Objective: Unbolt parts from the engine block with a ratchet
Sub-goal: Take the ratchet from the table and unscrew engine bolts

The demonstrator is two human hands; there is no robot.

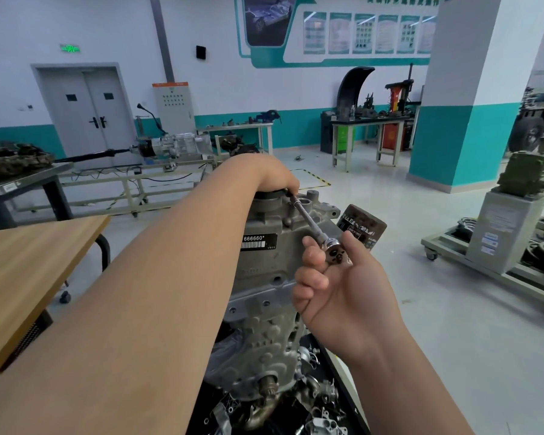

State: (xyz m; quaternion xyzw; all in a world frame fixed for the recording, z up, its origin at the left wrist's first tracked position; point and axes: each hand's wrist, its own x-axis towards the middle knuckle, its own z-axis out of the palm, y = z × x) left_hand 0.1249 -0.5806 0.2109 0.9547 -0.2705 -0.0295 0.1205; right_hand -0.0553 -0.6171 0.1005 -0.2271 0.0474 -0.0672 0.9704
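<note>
Item: ratchet (335, 251) with long extension (307, 216), in use on block (264, 277). Hazards, as judged: (1) the socket slipping off the bolt head and rounding it, since the extension runs at a slant and its far end, bolt included, is hidden under the left hand (274, 175); (2) knuckles of the right hand (343, 296) striking the block casting, or the canister (363, 226) just beyond the thumb, should the fastener break free suddenly; (3) a freed bolt dropping among the loose parts (321, 403) below the block. Right hand: fingers curled round the ratchet, its head standing out between thumb and forefinger. Left hand: draped over the block's far top edge, touching the extension's far end. Its fingers are hidden, so whether it grips or only steadies cannot be told. Location: ratchet head in the right hand. The extension slants up and away from it, across the block's upper right corner, to the left hand. The block lies beneath both hands, between the forearms.
</note>
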